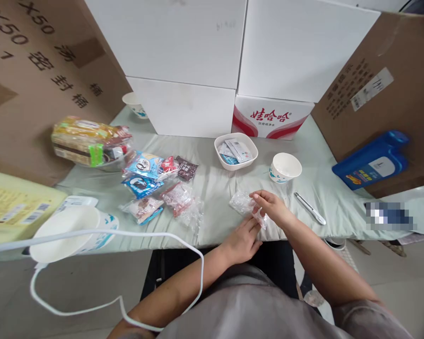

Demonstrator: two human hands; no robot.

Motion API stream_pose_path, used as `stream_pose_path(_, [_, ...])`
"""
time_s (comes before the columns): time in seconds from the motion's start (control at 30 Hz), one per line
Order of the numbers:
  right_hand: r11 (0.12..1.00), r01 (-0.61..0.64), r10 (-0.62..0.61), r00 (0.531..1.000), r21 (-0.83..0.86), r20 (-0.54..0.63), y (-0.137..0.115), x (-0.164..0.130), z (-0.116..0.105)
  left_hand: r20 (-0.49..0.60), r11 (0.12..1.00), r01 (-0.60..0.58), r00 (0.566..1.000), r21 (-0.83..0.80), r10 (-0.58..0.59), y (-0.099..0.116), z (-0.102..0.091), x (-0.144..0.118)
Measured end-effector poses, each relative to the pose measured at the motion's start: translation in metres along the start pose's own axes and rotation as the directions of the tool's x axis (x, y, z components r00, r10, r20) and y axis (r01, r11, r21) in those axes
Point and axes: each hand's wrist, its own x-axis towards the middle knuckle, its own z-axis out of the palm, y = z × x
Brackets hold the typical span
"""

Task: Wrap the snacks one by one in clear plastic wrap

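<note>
A: In the head view, where's the wrapper (239, 202)?
B: On the tabletop (215, 207), near its front edge. Both hands are at it: the left hand (243, 240) at its near side, the right hand (271, 205) over its right part.
A: How are the hands posed?
B: The left is palm down, fingers close together, thumb a little apart. The right has its fingers bent over the plastic. I can't tell whether either one pinches it.
A: What's around them?
B: A slim metal tool (309, 208) lies just right of the right hand. The small bowl (279, 175) and the tray (248, 162) stand beyond. Snack packs (144, 165) lie well to the left.
A: What's hard to make out?
B: Part of the wrapper is under the fingers, and the clear plastic makes its outline vague. I can't tell what, if anything, it holds.
A: And elsewhere?
B: A white cable (202, 270) crosses in front of the big bowl (74, 219). The yellow jug (10, 207) is cut off at the left edge, the far cup (137, 109) is partly behind a white box (187, 108), and a patch at the right is pixelated.
</note>
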Motion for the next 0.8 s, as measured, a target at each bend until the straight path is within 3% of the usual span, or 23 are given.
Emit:
stream_pose_path(0.13, [0.998, -0.052, 0.05, 0.997, 0.024, 0.052, 0.011, 0.027, 0.014, -0.05, 1.0, 0.021, 0.999, 0.014, -0.02, -0.001, 0.006, 0.002])
stream_pose_path(0.27, [0.998, -0.051, 0.046, 0.994, 0.049, 0.101, 0.024, 0.031, 0.015, -0.132, 0.999, 0.026, 0.991, 0.031, -0.021, 0.003, 0.01, 0.002])
stream_pose_path(0.47, [0.999, 0.03, -0.035, 0.991, 0.043, 0.125, 0.035, 0.029, 0.013, -0.34, 0.995, 0.078, 0.939, 0.065, -0.052, -0.002, -0.012, 0.002])
stream_pose_path(0.6, [0.992, 0.125, -0.128, 0.985, 0.033, 0.113, 0.043, 0.026, 0.016, -0.344, 0.956, 0.202, 0.931, 0.214, -0.12, -0.025, -0.029, 0.008])
stream_pose_path(0.7, [0.964, 0.264, -0.264, 0.965, -0.027, 0.011, 0.048, 0.01, 0.009, -0.302, 0.937, 0.2, 0.947, 0.287, -0.11, -0.039, -0.031, 0.01])
stream_pose_path(0.8, [0.809, 0.482, -0.517, 0.856, -0.336, -0.017, 0.051, -0.015, -0.01, -0.326, 0.957, 0.134, 0.944, 0.258, -0.044, -0.043, -0.028, 0.009])
